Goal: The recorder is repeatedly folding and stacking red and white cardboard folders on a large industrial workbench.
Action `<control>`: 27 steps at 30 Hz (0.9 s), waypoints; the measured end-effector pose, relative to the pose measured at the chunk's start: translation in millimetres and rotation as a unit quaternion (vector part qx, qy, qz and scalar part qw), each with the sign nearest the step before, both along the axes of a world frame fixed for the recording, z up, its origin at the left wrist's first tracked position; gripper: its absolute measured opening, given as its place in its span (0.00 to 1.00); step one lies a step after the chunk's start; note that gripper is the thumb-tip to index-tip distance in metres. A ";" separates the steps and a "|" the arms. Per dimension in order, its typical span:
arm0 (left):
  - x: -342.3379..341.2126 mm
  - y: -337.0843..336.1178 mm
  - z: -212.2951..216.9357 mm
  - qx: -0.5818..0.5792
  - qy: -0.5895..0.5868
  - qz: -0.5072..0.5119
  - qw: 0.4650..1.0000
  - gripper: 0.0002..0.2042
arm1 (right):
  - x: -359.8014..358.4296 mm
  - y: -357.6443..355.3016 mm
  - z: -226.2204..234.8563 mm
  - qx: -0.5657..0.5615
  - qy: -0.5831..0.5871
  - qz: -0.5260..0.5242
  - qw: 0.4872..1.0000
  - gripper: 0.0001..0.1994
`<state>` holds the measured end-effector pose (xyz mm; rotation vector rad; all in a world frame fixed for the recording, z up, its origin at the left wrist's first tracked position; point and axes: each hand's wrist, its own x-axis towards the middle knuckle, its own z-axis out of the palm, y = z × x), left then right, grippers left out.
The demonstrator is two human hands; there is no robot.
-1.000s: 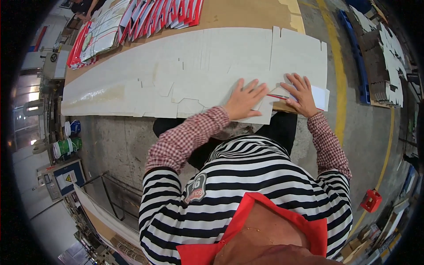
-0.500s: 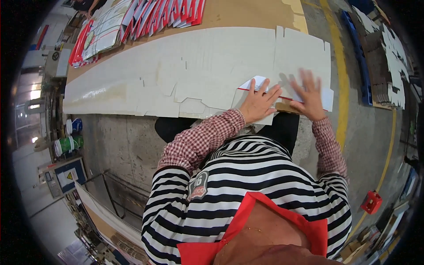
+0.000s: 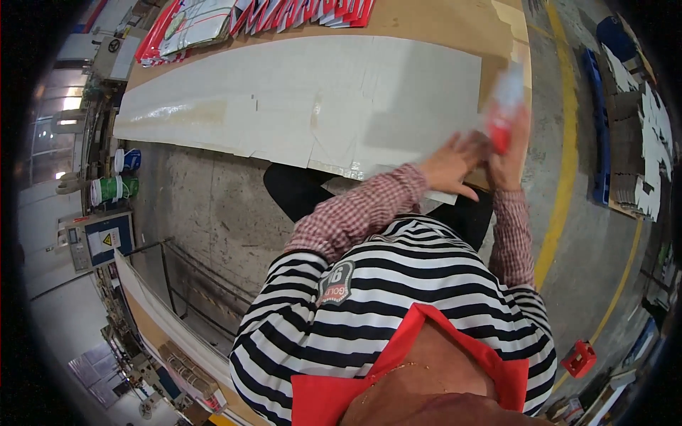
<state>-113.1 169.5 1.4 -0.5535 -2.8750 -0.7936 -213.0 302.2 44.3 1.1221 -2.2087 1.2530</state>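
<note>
A long row of flat white carton sheets [image 3: 298, 99] lies along a brown table [image 3: 426, 18]. My left hand [image 3: 455, 165] rests flat on the near edge of the sheets at the right end, fingers apart. My right hand [image 3: 510, 145] is lifted beside it and grips a red and white folded piece [image 3: 503, 106], blurred by motion, held upright above the sheets. Both sleeves are red checked under a black and white striped top.
Red and white printed cartons [image 3: 213, 18] are fanned along the table's far edge. Paint tubs [image 3: 106, 190] and a cabinet [image 3: 99, 238] stand at left on the concrete floor. A yellow floor line [image 3: 565, 142], stacked cardboard [image 3: 639, 156] and a small red crate [image 3: 579, 358] are at right.
My right hand has lifted a red and white piece off the sheets and raised it upright. My left hand shifted right along the sheet edge. The view swung slightly.
</note>
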 end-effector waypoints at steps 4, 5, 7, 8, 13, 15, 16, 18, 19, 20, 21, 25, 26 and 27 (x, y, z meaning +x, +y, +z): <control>36.2 -89.3 29.6 -0.233 -0.112 0.088 0.962 0.48 | -9.7 -25.4 -15.9 0.381 0.053 0.013 0.923 0.39; 51.5 -106.4 24.5 -0.240 -0.032 0.126 0.962 0.46 | -6.9 -31.3 -19.3 0.445 0.017 0.049 0.894 0.40; 54.2 -124.3 24.1 -0.258 -0.008 0.113 0.959 0.42 | -9.9 -32.4 -20.5 0.438 0.015 0.066 0.896 0.40; 53.4 -128.8 24.7 -0.272 0.019 0.098 0.957 0.39 | -12.5 -32.4 -18.8 0.435 0.015 0.079 0.897 0.39; 45.8 -121.5 25.8 -0.321 -0.032 -0.002 0.947 0.32 | -18.9 -24.4 -11.8 0.380 -0.043 0.130 0.915 0.41; 28.3 -121.8 40.7 -0.319 -0.103 -0.040 0.941 0.28 | -26.9 -15.6 -12.7 0.323 -0.063 0.147 0.933 0.42; 9.2 -129.7 52.4 -0.264 -0.160 -0.040 0.950 0.24 | -30.6 -9.1 -14.5 0.159 -0.127 0.140 0.969 0.41; -23.9 -151.1 54.8 -0.206 -0.214 -0.033 0.954 0.21 | -30.5 -8.9 -13.8 -0.008 -0.181 0.136 0.974 0.41; -39.0 -164.8 50.3 -0.119 -0.295 -0.035 0.947 0.19 | -24.7 -15.4 -13.6 0.047 -0.114 0.125 0.984 0.39; -48.0 -175.9 46.5 -0.030 -0.371 -0.037 0.927 0.18 | -18.5 -21.4 -11.4 0.100 -0.045 0.112 0.988 0.37; -54.7 -182.7 45.0 -0.030 -0.368 -0.036 0.929 0.18 | -12.3 -25.9 -5.7 0.214 0.027 0.114 0.970 0.37; -41.8 -219.4 44.6 0.023 -0.368 0.044 0.929 0.19 | -8.4 -29.2 -37.5 0.387 0.131 0.038 0.912 0.37; -22.9 -234.2 46.8 0.082 -0.346 0.134 0.925 0.18 | -7.4 -28.2 -37.1 0.353 0.117 0.048 0.927 0.34; -8.0 -242.5 43.4 0.075 -0.349 0.135 0.924 0.18 | -7.5 -28.1 -36.7 0.318 0.102 0.058 0.941 0.30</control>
